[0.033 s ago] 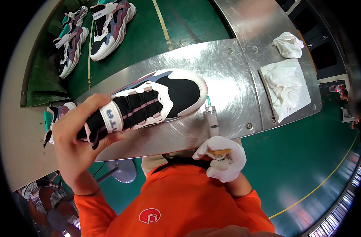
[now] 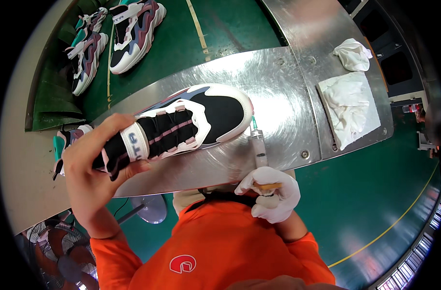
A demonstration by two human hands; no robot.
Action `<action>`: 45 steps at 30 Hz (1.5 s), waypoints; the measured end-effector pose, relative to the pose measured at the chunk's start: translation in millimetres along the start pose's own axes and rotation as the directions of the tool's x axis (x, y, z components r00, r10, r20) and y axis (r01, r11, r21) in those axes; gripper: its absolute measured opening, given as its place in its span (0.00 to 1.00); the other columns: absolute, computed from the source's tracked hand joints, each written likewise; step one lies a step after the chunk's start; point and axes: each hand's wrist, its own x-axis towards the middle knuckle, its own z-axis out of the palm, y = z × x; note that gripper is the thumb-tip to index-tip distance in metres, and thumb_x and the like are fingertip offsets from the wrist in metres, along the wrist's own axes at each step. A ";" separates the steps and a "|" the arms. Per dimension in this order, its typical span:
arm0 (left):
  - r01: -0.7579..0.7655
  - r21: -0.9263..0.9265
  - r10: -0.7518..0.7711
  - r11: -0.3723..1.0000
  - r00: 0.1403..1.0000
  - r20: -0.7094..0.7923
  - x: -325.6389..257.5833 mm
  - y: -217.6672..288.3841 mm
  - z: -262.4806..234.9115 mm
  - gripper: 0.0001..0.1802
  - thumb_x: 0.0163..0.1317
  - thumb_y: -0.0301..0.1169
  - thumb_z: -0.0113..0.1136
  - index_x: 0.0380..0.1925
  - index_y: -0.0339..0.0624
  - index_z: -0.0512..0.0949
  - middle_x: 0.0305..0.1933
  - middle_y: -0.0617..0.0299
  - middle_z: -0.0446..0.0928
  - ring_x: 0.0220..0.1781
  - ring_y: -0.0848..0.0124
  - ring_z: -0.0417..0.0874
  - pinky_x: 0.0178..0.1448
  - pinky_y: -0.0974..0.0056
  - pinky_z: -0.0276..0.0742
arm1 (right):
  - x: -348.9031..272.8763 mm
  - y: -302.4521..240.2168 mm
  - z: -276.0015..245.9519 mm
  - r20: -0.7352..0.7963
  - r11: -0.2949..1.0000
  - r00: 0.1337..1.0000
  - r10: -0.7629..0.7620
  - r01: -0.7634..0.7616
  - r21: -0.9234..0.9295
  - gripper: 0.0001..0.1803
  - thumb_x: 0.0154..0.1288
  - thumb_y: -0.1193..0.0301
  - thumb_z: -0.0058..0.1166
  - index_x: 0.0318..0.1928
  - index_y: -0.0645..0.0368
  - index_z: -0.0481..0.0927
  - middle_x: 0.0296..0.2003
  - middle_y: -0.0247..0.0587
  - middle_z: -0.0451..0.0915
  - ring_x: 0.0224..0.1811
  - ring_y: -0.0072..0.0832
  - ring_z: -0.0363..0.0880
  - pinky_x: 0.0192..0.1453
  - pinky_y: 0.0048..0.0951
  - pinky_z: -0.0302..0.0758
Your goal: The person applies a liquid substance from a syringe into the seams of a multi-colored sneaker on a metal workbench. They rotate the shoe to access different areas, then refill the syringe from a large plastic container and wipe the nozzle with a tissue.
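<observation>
Left hand (image 2: 87,166) clamped round the laced sneaker (image 2: 182,124), heel hidden; white-gloved right hand (image 2: 274,197) grips a translucent syringe (image 2: 258,147), needle contact unclear!

Syringe (image 2: 259,149) partly hidden by right grip (image 2: 285,194)

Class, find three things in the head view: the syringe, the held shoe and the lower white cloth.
Syringe (image 2: 258,148), head view: middle of the clear barrel.
Held shoe (image 2: 175,129), head view: the laced middle.
Lower white cloth (image 2: 347,105), head view: its crumpled middle.
</observation>
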 end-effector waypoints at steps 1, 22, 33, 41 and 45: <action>0.021 -0.010 -0.021 1.000 1.000 0.017 2.2 0.1 -0.7 0.31 0.31 0.27 0.78 0.42 0.35 0.79 0.37 0.54 0.82 0.34 0.66 0.82 0.42 0.69 0.75 | -0.6 0.9 -0.9 0.003 1.000 1.000 0.016 -0.016 0.016 0.35 0.42 0.81 0.73 0.53 0.67 0.71 0.37 0.45 0.78 0.37 0.28 0.77 0.47 0.30 0.79; 0.112 -0.076 -0.111 0.991 0.994 0.020 3.1 5.1 2.2 0.31 0.31 0.21 0.76 0.43 0.35 0.79 0.39 0.57 0.82 0.38 0.71 0.82 0.47 0.70 0.75 | -4.6 -2.4 -5.2 -0.067 0.988 0.997 0.044 -0.054 -0.144 0.32 0.47 0.77 0.72 0.54 0.66 0.72 0.36 0.43 0.81 0.36 0.27 0.81 0.44 0.28 0.81; 0.013 -0.049 -0.014 0.999 0.999 -0.029 -5.8 9.6 4.0 0.32 0.32 0.23 0.78 0.44 0.37 0.78 0.41 0.54 0.82 0.38 0.64 0.83 0.45 0.67 0.76 | -7.6 -15.5 -6.9 -0.107 0.987 0.987 0.121 -0.130 -0.090 0.31 0.43 0.87 0.65 0.53 0.68 0.73 0.37 0.44 0.81 0.38 0.28 0.81 0.45 0.29 0.81; -0.102 0.188 0.125 0.977 0.985 -0.119 -41.4 21.9 20.7 0.31 0.39 0.34 0.78 0.45 0.35 0.78 0.48 0.46 0.80 0.52 0.52 0.82 0.56 0.58 0.76 | -12.2 -58.5 -24.3 -0.542 0.974 0.840 0.032 -0.147 -0.171 0.30 0.46 0.87 0.60 0.54 0.67 0.71 0.39 0.43 0.79 0.40 0.27 0.79 0.46 0.25 0.77; -0.152 0.325 0.215 0.933 0.963 -0.165 -65.2 30.1 32.2 0.24 0.42 0.26 0.71 0.43 0.37 0.79 0.45 0.48 0.80 0.48 0.48 0.82 0.52 0.56 0.78 | -1.4 -68.8 -40.0 -0.690 0.855 0.721 0.070 -0.400 -0.331 0.26 0.47 0.87 0.59 0.51 0.64 0.74 0.37 0.38 0.79 0.36 0.20 0.79 0.43 0.20 0.77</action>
